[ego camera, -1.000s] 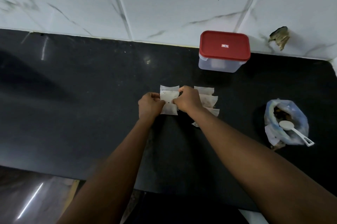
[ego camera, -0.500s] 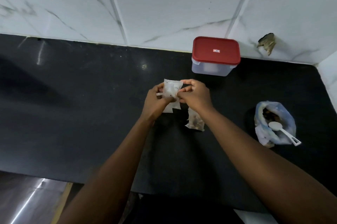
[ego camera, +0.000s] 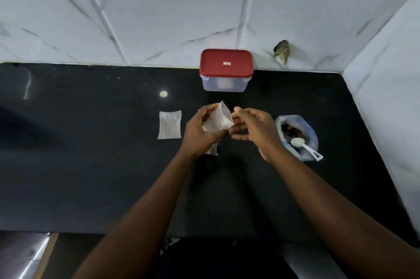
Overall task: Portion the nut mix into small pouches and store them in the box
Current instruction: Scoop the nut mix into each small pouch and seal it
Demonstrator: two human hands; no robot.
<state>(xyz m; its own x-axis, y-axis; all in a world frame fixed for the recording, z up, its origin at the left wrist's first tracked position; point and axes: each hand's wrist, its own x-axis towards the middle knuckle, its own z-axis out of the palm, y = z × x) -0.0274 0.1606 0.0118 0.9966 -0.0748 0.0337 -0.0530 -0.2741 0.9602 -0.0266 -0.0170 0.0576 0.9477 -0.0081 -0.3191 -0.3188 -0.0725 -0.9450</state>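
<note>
- You look to be opening a small pouch (ego camera: 218,119) — your left grip (ego camera: 200,131) holds it above the table (ego camera: 91,165).
- Your right grip (ego camera: 256,128) is at its mouth; I cannot tell if it pinches.
- Next, take the spoon (ego camera: 304,145) from the nut mix bag (ego camera: 311,135) — scoop gently.

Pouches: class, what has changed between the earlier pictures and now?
The left hand has lifted a pouch off the pile and holds it alone. The right hand seems to have let go beside it. A flat pouch now lies uncovered to the left. Box, nut bag and spoon have not moved.
</note>
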